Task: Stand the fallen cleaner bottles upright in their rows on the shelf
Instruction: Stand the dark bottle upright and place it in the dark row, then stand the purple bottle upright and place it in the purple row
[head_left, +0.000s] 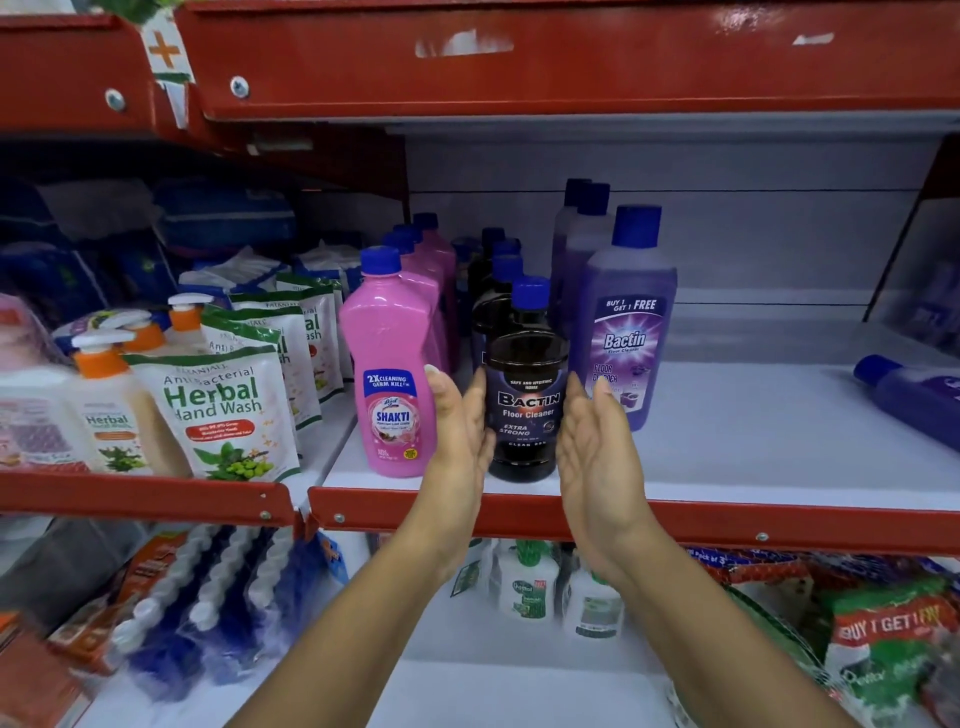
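Head view: left hand (460, 426), right hand (597, 441) flat-palmed, flanking upright black Bactin bottle (524, 395), steadying it in row, not clamped. Fallen purple bottle (914, 397) at 3 o'clock awaits.

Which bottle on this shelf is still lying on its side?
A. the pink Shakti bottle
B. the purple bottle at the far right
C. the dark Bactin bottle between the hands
B: the purple bottle at the far right lies tipped over on the white shelf, its blue cap pointing left.
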